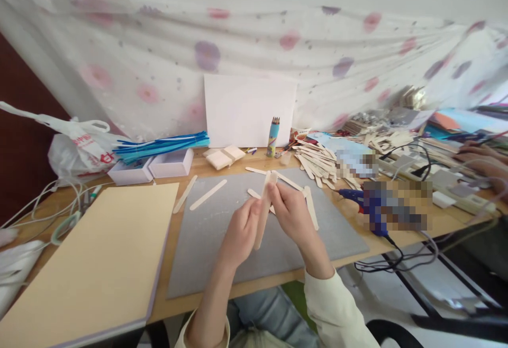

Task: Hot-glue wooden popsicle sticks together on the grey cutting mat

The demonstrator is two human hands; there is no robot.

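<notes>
Both of my hands are raised over a grey mat, closed on wooden craft sticks held together lengthwise. My left hand grips them from the left side, thumb on top. On the upper right, my right hand pinches near their far end. How many sticks are in the hold I cannot tell. On the mat behind and beside my hands lie several loose craft sticks, some partly hidden by my fingers. Another craft stick rests just right of my right hand.
A blue glue gun with a black cord lies at right, near a power strip. Behind it is a pile of craft sticks. A blue pencil tube stands at back. At left lies a tan board; another person's hand is far right.
</notes>
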